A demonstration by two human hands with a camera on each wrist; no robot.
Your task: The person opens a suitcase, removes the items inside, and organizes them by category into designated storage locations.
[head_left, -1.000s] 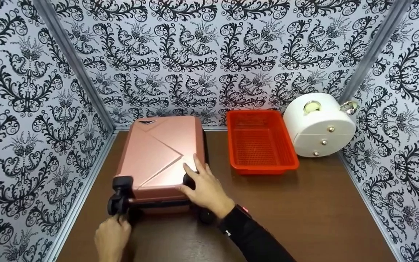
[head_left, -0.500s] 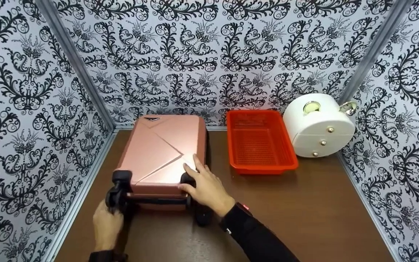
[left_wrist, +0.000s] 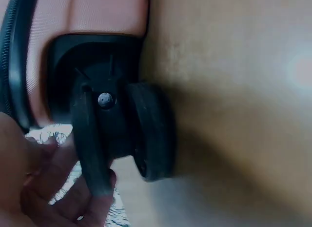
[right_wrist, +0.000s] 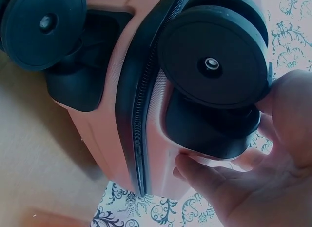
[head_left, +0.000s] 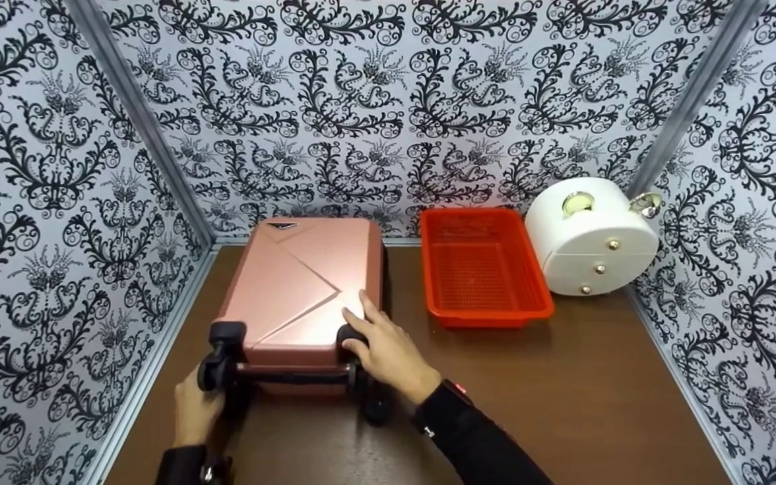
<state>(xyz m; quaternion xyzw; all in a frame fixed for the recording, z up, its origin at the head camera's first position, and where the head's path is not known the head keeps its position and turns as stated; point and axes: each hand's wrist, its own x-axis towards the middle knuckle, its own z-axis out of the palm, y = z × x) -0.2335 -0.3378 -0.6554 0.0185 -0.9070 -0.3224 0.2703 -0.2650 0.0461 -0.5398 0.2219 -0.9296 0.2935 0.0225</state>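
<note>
Left hand (head_left: 194,407): come forward alongside the near-left wheel (head_left: 214,372), fingers curled round it.
Right hand (head_left: 391,353): fingers spread, resting on the suitcase's near-right corner.
Pink suitcase (head_left: 304,286): flat on the left half of the desk (head_left: 529,397), wheels toward the person.
Desk: brown, carrying a red basket (head_left: 489,314) and white drawer box (head_left: 580,232).
Walls (head_left: 361,101): white with black scrolls.

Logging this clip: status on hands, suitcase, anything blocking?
Left hand curled round a wheel; right hand spread on pink suitcase. Suitcase flat, wheels at near end. Red basket apart; nothing seen blocking.
</note>
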